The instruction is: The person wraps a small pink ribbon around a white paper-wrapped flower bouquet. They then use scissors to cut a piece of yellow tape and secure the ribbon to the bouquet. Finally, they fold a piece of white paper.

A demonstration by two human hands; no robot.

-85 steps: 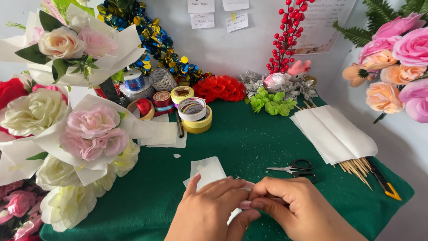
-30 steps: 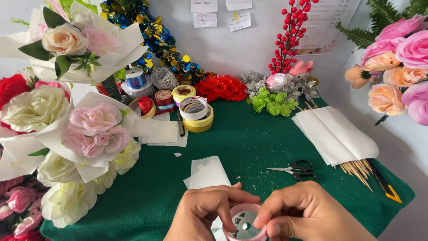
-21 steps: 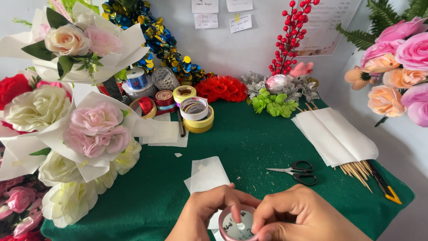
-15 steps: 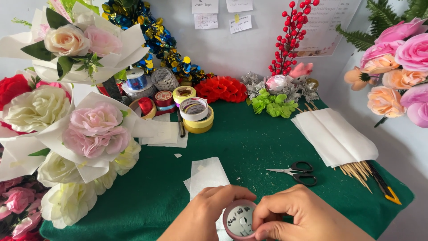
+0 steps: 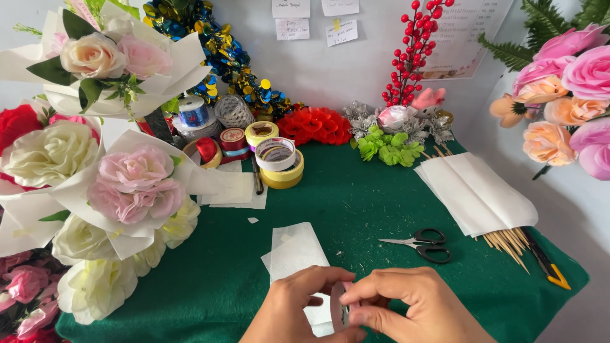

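A: Holding a small pink-rimmed tape roll edge-on, low at the frame's middle, above the green table. Left hand and right hand both pinch it closed.

B: Surroundings?

A: White paper sheet directly beneath the hands; scissors near, to the right; stacked tape rolls well apart, behind.

B: Obscured?

A: Fingers cover most of the roll; its face is unreadable. Wrists cut off by the frame's bottom edge.
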